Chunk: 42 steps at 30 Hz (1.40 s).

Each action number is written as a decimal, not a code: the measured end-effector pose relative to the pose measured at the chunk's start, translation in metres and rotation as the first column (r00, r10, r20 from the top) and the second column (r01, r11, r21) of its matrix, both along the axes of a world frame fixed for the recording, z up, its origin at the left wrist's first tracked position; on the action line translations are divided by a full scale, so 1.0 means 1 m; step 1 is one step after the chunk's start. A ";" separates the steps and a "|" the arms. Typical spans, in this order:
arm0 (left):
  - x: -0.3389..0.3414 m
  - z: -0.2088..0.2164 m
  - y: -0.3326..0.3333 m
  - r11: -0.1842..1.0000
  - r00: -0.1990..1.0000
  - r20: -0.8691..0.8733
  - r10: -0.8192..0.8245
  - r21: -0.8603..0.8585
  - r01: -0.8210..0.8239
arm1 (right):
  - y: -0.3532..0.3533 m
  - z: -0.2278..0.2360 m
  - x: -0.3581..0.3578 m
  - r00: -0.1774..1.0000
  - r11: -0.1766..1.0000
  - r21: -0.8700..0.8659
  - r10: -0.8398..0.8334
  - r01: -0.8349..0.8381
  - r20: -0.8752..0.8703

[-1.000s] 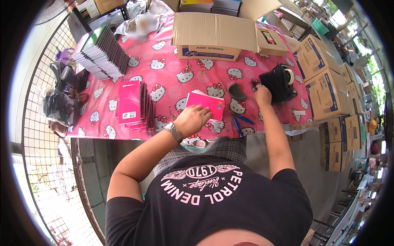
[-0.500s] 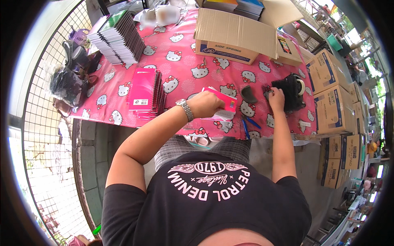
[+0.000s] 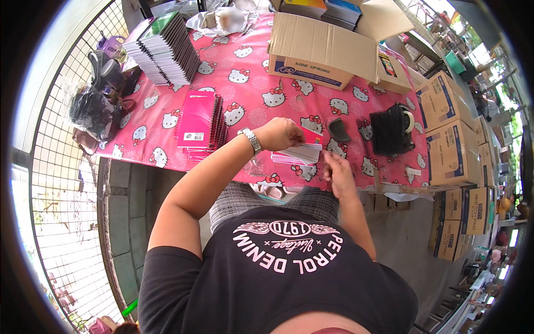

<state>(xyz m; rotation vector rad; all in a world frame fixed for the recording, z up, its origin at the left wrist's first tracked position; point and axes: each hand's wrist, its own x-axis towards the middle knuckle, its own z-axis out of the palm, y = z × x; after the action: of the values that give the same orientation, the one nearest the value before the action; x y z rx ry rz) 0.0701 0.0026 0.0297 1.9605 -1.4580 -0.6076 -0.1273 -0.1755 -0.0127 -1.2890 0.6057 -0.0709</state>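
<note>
My left hand, with a silver watch at the wrist, is closed on the top of a small stack of unbound pink notebooks. A row of punched holes shows along the upper one's white edge. Beside the stack's right end is my right hand, its fingers curled together; what they hold, if anything, is too small to make out. Farther right lies a heap of black spiral wires. A dark grey curved piece rests just beyond my right hand. To the left stand spiral-bound pink notebooks, piled up.
A tall stack of spiral notebooks is at the far left, near a black plastic bag. An open cardboard box sits at the back. A tape roll lies by the wires. Cartons are stacked right of the table.
My right hand has come left and nearer, from the black wires to the stack's right end. The blue pliers that lay there no longer show. My left hand stays at the stack.
</note>
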 end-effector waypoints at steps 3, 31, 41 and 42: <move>-0.003 0.002 0.000 1.000 0.999 0.031 0.025 0.000 -0.025 | 0.017 -0.011 -0.006 0.997 0.963 -0.267 -0.024 0.041 0.067; -0.063 0.011 -0.018 0.923 0.714 0.585 0.384 -0.230 -0.308 | 0.027 0.030 0.013 0.882 0.919 0.077 -0.393 0.386 0.260; -0.044 0.001 -0.013 0.950 0.791 0.558 0.250 -0.300 -0.088 | 0.041 0.038 0.025 0.954 0.946 -0.301 -0.023 0.117 0.299; -0.045 0.003 -0.011 0.939 0.802 0.537 0.262 -0.335 -0.081 | 0.028 0.039 0.025 0.957 0.877 -0.475 0.067 0.078 0.281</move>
<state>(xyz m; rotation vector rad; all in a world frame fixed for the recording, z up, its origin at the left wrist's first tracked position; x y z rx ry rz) 0.0254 -0.0088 0.0323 2.0884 -1.5644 0.3219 -0.1023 -0.1476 0.0264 -1.7225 0.3431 -0.4340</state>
